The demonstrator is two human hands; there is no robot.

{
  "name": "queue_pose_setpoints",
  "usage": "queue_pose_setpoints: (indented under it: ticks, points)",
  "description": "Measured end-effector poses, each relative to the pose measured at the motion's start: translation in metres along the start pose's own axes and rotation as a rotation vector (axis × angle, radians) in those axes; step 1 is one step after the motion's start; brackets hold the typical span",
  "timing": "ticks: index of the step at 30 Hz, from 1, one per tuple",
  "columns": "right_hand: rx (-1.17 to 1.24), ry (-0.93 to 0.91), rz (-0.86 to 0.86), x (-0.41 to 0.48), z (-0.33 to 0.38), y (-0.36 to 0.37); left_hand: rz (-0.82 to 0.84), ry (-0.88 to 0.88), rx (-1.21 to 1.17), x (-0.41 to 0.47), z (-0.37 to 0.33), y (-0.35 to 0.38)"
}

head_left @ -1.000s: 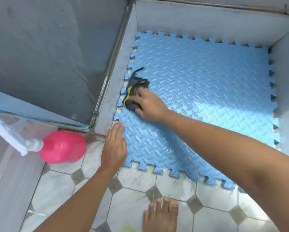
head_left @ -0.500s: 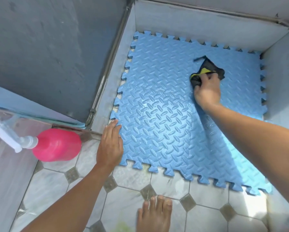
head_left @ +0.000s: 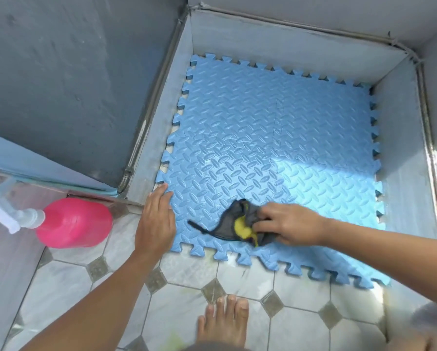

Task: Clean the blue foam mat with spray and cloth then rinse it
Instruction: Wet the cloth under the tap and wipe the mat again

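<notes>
- Blue foam mat (head_left: pixel 275 148) lies flat in a grey walled recess (head_left: pixel 283 46), its ribbed face up. It is close to square, so it has no clear long axis. Its toothed near edge slants down to the right and laps out over the tiled floor (head_left: pixel 187 312).
- A dark cloth (head_left: pixel 227 228) with a yellow patch sits bunched on the mat's near strip. Its long axis runs left to right, and a thin tail points toward the left hand.
- The right hand (head_left: pixel 290 224) has its fingers curled over the right end of the cloth, gripping it and pressing it onto the foam.
- The left hand (head_left: pixel 156 219) lies flat with its fingers straight and together. It holds nothing and steadies the mat's near-left corner, with the heel of the hand on the tiles.
- A pink spray bottle (head_left: pixel 73 222) lies on its side on the floor, just left of that hand. Its base is toward the mat and its white trigger head points left.
- A bare foot (head_left: pixel 223 323) stands on the tiles below the mat.
- Progress, as a judgement:
  - Spraying looks finished, because the bottle is set aside.
  - Wiping is under way at the near edge.
  - How much of the surface is already wiped cannot be told.
  - Rinsing is still to come; no water source shows.
</notes>
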State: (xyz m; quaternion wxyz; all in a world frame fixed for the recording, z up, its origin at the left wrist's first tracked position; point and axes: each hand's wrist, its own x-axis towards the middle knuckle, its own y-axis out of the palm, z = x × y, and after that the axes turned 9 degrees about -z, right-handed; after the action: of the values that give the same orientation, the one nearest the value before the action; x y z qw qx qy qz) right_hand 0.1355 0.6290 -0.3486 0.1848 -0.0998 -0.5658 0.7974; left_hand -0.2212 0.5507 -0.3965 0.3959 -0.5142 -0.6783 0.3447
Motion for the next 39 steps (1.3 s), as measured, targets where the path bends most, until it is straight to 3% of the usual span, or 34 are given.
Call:
queue_pose_setpoints:
  ticks: [4,9,11,14,21,23,26,28,29,33,39]
  points:
    - [-0.145,0.615,-0.163,-0.032,-0.094,-0.037,-0.01,0.016,0.022,0.0,0.002,0.002]
    - [-0.129,1.442,-0.541,-0.011,-0.182,-0.054,-0.022,0.023,0.024,0.001,0.003,0.004]
    - [-0.061,1.589,-0.591,0.025,-0.191,-0.052,-0.031,0.016,0.013,0.0,0.004,0.004]
    - [-0.008,1.415,-0.557,0.094,-0.168,-0.04,-0.021,0.015,-0.001,0.001,0.003,0.004]
    - [0.048,0.652,-0.327,0.173,-0.033,0.012,-0.066,-0.139,-0.18,-0.028,-0.009,-0.025]
    - [0.089,0.516,-0.238,0.178,0.003,0.022,-0.194,-0.274,-0.185,-0.056,-0.011,-0.044]
    - [0.189,0.361,-0.152,0.179,0.04,0.031,-0.404,-0.722,-0.2,-0.079,-0.003,-0.07]
    - [0.305,0.357,-0.082,0.178,0.057,0.037,-0.522,-0.983,-0.24,-0.079,0.009,-0.085]
    - [0.374,0.379,-0.056,0.178,0.063,0.038,-0.564,-1.032,-0.272,-0.074,0.015,-0.092]
    - [0.727,0.507,-0.107,0.187,0.084,0.035,-0.619,-0.882,-0.416,-0.037,0.04,-0.113]
    - [1.111,0.611,-0.009,0.22,0.116,0.033,-0.597,-0.866,-0.287,-0.035,0.052,-0.126]
